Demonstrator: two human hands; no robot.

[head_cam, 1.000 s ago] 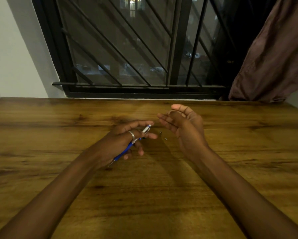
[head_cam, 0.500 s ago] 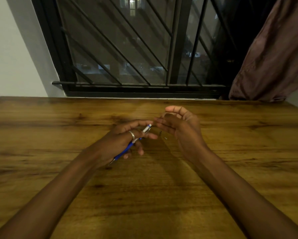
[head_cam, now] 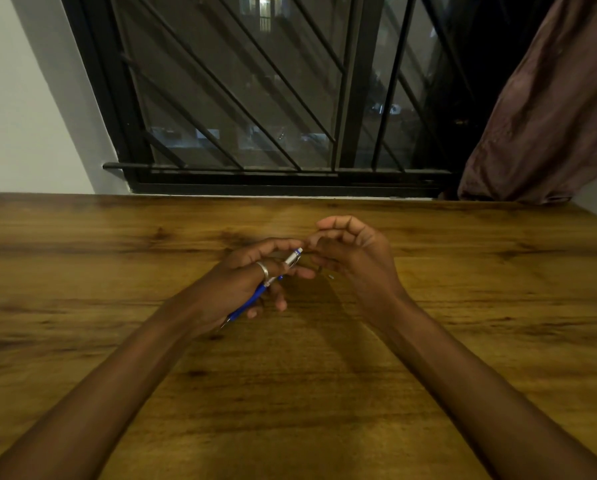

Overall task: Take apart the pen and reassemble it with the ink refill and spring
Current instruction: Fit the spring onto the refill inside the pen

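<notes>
My left hand (head_cam: 241, 282) holds a blue pen (head_cam: 266, 287) with a silver upper section and a white-blue button end pointing up and right; its tip pokes out below the palm. A silver ring sits on one finger of that hand. My right hand (head_cam: 352, 258) hovers just right of the pen's top end, fingers curled, fingertips close to the button; I cannot tell whether they touch it. A tiny pale piece (head_cam: 331, 277) lies on the wooden table (head_cam: 117, 271) under the right hand.
The table runs up to a wall with a barred black window (head_cam: 255, 98). A brown curtain (head_cam: 549, 116) hangs at the back right, touching the table's far corner.
My right hand has moved left toward the pen's top end and its fingers have curled in. The left hand and pen have stayed put.
</notes>
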